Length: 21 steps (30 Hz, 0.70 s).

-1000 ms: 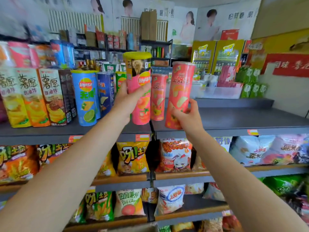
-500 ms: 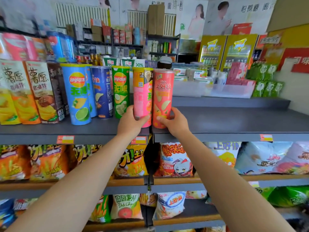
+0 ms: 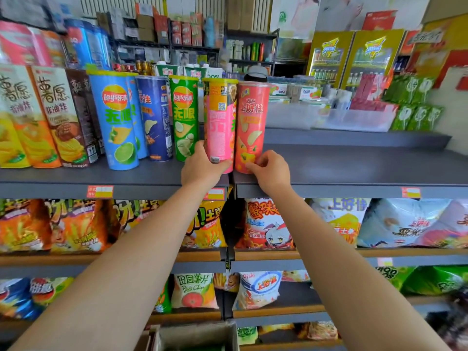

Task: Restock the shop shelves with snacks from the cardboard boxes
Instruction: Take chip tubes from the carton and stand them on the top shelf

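Seating two tubes upright on grey shelf (image 3: 354,171) | left hand (image 3: 200,168) grasps pink can (image 3: 219,122) base, right of green can (image 3: 184,117) | right hand (image 3: 271,171) pinches red can (image 3: 250,125) base, touching pink's right | release next, probably.

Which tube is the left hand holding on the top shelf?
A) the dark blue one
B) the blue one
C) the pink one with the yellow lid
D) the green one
C: the left hand grips the base of the pink tube, next to the green tube.
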### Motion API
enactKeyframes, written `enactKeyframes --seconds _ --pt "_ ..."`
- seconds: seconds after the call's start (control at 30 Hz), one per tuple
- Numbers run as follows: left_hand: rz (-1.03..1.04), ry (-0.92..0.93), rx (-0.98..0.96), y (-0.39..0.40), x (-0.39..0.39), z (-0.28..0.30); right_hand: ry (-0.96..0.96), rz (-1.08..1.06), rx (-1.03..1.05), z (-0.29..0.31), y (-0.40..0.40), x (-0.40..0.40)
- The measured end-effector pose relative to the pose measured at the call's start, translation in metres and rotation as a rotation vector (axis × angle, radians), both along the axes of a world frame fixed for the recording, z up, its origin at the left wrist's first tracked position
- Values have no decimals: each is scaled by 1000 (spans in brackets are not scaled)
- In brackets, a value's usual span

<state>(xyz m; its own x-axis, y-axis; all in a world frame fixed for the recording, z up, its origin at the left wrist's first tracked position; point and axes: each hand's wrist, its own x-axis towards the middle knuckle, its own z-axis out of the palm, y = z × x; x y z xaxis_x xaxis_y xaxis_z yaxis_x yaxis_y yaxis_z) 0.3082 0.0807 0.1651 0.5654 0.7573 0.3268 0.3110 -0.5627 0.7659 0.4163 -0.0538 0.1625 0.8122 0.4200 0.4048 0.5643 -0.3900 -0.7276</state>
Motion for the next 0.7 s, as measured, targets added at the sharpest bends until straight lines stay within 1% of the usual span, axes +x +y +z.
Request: enactKeyframes --seconds 0.1,0.17,0.2,0.27,0.3,0.33,0.37,0.4,0.5,0.6,0.67,0.7 --pt "-8 -43 9 -5 -8 1 -6 8 46 1 -8 -8" --pt "-17 -133 58 -17 -25 -4 -7 16 157 -4 -19 -28" --pt "-25 -205 119 -23 -38 -12 -23 18 222 -11 -25 -44" --pt "-39 -348 270 -38 -71 -38 -49 65 335 -36 -36 -81" --pt "-47 -381 329 -43 -89 -57 -37 117 350 -54 -39 -99" --pt "-60 -364 364 -46 -107 -81 1 177 327 -75 -40 -117" --pt "-73 -311 353 -50 -125 -106 73 239 269 -103 -40 -132" --pt "-82 -227 280 -51 -143 -136 172 292 187 -133 -39 -146" --pt "-82 148 -20 -49 -203 -257 474 358 -169 -246 -42 -186" --pt "-43 514 -190 -59 -273 -364 643 433 -557 -339 -64 -227" --pt "12 676 -319 -75 -318 -413 704 518 -776 -396 -83 -253" --pt "25 720 -376 -85 -337 -430 713 551 -888 -422 -94 -265"
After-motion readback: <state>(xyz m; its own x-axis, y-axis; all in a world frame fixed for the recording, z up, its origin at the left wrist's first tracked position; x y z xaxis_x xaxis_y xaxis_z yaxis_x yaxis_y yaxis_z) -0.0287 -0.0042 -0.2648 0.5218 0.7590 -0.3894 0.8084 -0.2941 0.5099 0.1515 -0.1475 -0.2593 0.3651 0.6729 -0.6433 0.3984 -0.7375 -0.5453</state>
